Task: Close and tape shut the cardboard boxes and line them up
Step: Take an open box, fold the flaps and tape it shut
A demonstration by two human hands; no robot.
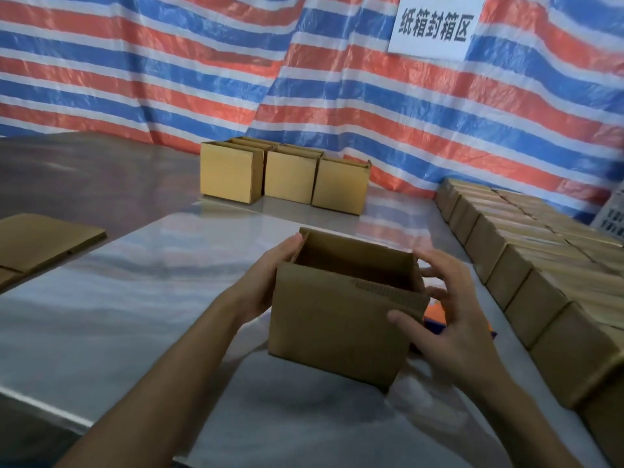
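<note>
An open-topped cardboard box is held between my hands just above the metal table, tilted slightly. My left hand grips its left side, fingers curled over the far left corner. My right hand is at the right side, thumb pressed on the front face, fingers spread by the right wall. The top flaps look folded inward or down; the inside is dark. An orange and blue object, possibly a tape dispenser, lies on the table behind the box, mostly hidden.
Three open boxes stand at the back of the table. A long row of several boxes lines the right edge. Flat cardboard lies at the left. A striped tarp with a white sign hangs behind.
</note>
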